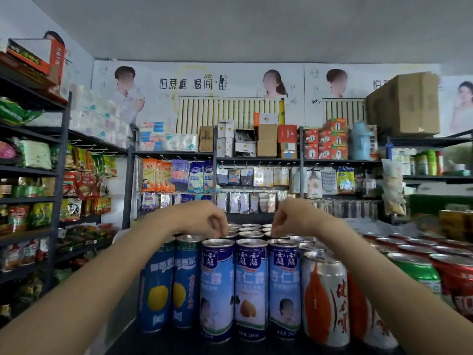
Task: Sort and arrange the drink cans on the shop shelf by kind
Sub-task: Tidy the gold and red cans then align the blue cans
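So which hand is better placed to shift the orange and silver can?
Probably right: the right hand hovers nearer the orange and silver can; the left hand is above the blue cans.

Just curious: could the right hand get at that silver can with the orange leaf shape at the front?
Probably yes. The silver and orange can stands in the front row with its top uncovered, and the right hand hovers over the cans just behind it, with nothing in between.

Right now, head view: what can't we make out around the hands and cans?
- Left hand, right hand: fingertips dip behind the front-row can tops; grip unclear.
- Back-row cans: only lids show, labels hidden by the blue almond cans.
- Red cans: cut off by the right edge, blurred.
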`<move>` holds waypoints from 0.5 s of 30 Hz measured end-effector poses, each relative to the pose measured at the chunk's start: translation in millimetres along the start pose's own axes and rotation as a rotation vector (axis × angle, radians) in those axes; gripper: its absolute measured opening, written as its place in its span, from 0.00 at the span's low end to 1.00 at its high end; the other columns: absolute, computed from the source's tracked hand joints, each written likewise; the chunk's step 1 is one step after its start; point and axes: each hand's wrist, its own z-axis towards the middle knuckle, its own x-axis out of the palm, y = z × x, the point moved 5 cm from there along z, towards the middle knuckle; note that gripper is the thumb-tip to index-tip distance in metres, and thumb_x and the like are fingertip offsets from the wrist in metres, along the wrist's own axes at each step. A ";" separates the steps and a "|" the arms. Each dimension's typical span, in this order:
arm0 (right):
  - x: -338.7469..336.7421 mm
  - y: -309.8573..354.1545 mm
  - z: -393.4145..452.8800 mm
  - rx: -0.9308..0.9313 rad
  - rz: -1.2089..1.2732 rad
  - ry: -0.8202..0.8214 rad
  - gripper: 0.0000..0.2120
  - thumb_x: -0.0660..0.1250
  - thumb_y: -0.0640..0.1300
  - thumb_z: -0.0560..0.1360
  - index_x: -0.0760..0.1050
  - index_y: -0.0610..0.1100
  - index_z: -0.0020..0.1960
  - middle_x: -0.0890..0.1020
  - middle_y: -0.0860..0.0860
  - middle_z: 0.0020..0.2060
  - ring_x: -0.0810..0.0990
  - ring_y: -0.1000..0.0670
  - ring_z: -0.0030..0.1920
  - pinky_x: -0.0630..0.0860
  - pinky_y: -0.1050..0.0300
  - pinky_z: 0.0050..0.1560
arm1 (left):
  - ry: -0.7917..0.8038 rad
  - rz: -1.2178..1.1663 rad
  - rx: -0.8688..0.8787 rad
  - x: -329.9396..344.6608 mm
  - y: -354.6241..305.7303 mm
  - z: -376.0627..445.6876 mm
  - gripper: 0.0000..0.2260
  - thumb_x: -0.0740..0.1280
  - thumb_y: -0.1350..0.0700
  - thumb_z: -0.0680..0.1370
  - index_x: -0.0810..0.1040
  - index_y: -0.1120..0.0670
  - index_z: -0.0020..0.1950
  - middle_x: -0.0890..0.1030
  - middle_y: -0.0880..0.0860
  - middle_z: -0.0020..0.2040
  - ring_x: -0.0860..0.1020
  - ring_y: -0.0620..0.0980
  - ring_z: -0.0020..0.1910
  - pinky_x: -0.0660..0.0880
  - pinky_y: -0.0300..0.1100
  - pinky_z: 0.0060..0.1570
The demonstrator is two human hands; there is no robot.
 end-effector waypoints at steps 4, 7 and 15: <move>7.9 -1.4 8.6 0.024 -0.033 0.021 0.02 0.67 0.35 0.73 0.78 0.39 0.44 0.83 0.45 0.48 0.81 0.50 0.47 0.76 0.63 0.48 | -0.042 0.064 0.031 0.9 4.0 7.7 0.06 0.66 0.62 0.75 0.80 0.54 0.49 0.79 0.48 0.46 0.76 0.42 0.44 0.75 0.37 0.48; 10.8 1.4 9.2 0.027 -0.053 0.023 0.05 0.66 0.35 0.74 0.79 0.35 0.48 0.82 0.44 0.49 0.81 0.48 0.50 0.76 0.62 0.50 | -0.048 0.071 0.060 2.8 3.2 7.6 0.05 0.67 0.61 0.76 0.80 0.55 0.49 0.78 0.48 0.45 0.74 0.39 0.41 0.71 0.30 0.42; -7.1 19.2 -7.1 0.028 0.008 -0.177 0.05 0.67 0.38 0.75 0.81 0.38 0.46 0.84 0.46 0.46 0.79 0.51 0.41 0.78 0.56 0.50 | -0.173 -0.063 0.096 -8.8 2.7 -14.7 0.07 0.64 0.59 0.78 0.80 0.53 0.52 0.81 0.49 0.50 0.78 0.45 0.49 0.74 0.38 0.52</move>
